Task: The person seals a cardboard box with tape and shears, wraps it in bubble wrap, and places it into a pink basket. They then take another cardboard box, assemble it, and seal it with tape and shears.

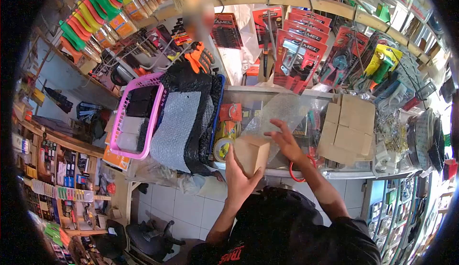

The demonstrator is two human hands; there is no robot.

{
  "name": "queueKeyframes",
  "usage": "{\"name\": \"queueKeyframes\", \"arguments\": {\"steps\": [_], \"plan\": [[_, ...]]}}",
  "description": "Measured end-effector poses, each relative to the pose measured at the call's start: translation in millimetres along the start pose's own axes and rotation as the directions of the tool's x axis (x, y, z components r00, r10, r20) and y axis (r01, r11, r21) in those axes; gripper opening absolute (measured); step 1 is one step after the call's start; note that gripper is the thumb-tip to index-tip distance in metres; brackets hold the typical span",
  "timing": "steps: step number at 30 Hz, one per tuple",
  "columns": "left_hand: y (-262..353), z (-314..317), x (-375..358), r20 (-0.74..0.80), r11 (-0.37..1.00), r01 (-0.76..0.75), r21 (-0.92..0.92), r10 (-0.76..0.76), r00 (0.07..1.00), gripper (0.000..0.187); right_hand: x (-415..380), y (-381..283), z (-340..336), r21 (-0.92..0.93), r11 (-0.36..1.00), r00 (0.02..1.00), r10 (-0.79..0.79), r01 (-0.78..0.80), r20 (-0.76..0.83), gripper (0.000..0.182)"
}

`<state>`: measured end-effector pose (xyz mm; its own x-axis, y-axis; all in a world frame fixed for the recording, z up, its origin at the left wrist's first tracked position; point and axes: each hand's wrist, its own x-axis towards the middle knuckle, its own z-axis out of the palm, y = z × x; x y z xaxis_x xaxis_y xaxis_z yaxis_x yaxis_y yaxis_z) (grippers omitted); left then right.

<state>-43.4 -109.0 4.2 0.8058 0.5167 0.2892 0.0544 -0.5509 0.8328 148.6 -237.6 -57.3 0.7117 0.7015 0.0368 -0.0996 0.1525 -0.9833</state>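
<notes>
My left hand [240,176] is wrapped round a small brown cardboard box [248,154] and holds it tilted over the front of the glass counter. Just to the right, my right hand [286,143] is open, its fingers spread and apart from the box. Behind that hand lies a sheet of clear bubble wrap [282,112] on the counter. A roll of tape [223,149] sits left of the box, partly hidden by it. Under my right forearm shows a red loop [302,169]; what it belongs to I cannot make out.
Left on the counter are a pink basket [155,107] with black and white boxes and a stack of bubble wrap [177,131]. Flattened cardboard [348,131] lies at right. Red tool packs [300,57] hang from a rail above. A black chair [153,241] stands lower left.
</notes>
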Motion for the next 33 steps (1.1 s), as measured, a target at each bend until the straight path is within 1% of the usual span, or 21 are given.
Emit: {"name": "queueKeyframes", "arguments": {"steps": [2, 3, 6, 8, 11, 12, 14, 17, 19, 20, 23, 25, 28, 31, 33], "plan": [[-1.6, -6.0, -4.3, 0.048, 1.000, -0.026, 0.013, 0.025, 0.999, 0.115, 16.4, 27.2, -3.2, -0.085, 0.995, 0.997, 0.058, -0.053, 0.048, 0.060], [-2.0, -10.3, -3.9, 0.067, 0.999, -0.038, 0.019, 0.037, 0.997, 0.118, 20.7, 28.0, -1.3, -0.084, 0.996, 0.999, 0.040, -0.036, 0.037, 0.060], [6.7, -26.6, -4.4, 0.225, 0.971, -0.113, 0.210, 0.065, 0.972, 0.112, 25.8, 30.7, 1.7, -0.077, 0.997, 0.999, 0.026, -0.023, 0.030, 0.058], [11.9, -35.6, 3.1, 0.352, 0.944, -0.197, 0.264, 0.096, 0.931, 0.107, 30.6, 28.7, -0.9, -0.061, 0.997, 0.998, 0.047, -0.044, 0.040, 0.054], [15.3, -39.0, 15.1, 0.515, 0.902, -0.300, 0.311, 0.106, 0.851, 0.103, 44.8, 47.1, -11.7, -0.017, 1.000, 1.000, -0.024, 0.024, -0.007, 0.049], [15.7, -38.9, 18.2, 0.568, 0.887, -0.334, 0.318, 0.104, 0.816, 0.102, 47.3, 44.5, -12.1, -0.031, 0.998, 0.998, -0.055, 0.055, -0.012, 0.046], [17.0, -36.0, 22.3, 0.598, 0.881, -0.354, 0.314, 0.106, 0.794, 0.099, 48.7, 29.0, -15.2, -0.059, 0.991, 0.993, -0.118, 0.116, -0.031, 0.041], [23.7, -33.3, 34.4, 0.644, 0.872, -0.381, 0.306, 0.105, 0.758, 0.097, 47.9, 19.5, -21.6, 0.060, 0.972, 0.970, -0.222, 0.228, -0.095, 0.035], [32.3, -31.7, 41.6, 0.666, 0.877, -0.372, 0.302, 0.085, 0.741, 0.096, 37.4, 2.5, -27.7, 0.054, 0.965, 0.958, -0.246, 0.256, -0.146, 0.033], [34.4, -29.5, 45.0, 0.674, 0.867, -0.398, 0.299, 0.103, 0.732, 0.096, 31.1, -8.5, -31.7, 0.048, 0.962, 0.951, -0.258, 0.270, -0.171, 0.032], [34.8, -17.2, 53.6, 0.708, 0.844, -0.461, 0.273, 0.148, 0.691, 0.097, -8.2, -49.9, -37.4, 0.167, 0.983, 0.970, -0.032, 0.074, -0.242, 0.031], [32.6, -5.4, 60.9, 0.745, 0.835, -0.493, 0.243, 0.165, 0.647, 0.096, -36.9, -59.3, -41.8, 0.181, 0.983, 0.974, 0.039, 0.002, -0.222, 0.030], [13.9, 13.0, 73.4, 0.788, 0.823, -0.529, 0.205, 0.182, 0.588, 0.093, -74.9, -67.4, -40.2, 0.213, 0.972, 0.968, 0.148, -0.104, -0.203, 0.030], [14.5, 24.7, 81.0, 0.796, 0.789, -0.555, 0.266, 0.145, 0.587, 0.093, -106.7, -66.0, -37.8, 0.215, 0.959, 0.959, 0.223, -0.183, -0.177, 0.031], [14.3, 29.2, 84.0, 0.801, 0.780, -0.567, 0.265, 0.150, 0.580, 0.094, -119.5, -62.1, -36.7, 0.232, 0.947, 0.949, 0.266, -0.224, -0.169, 0.031]]}}
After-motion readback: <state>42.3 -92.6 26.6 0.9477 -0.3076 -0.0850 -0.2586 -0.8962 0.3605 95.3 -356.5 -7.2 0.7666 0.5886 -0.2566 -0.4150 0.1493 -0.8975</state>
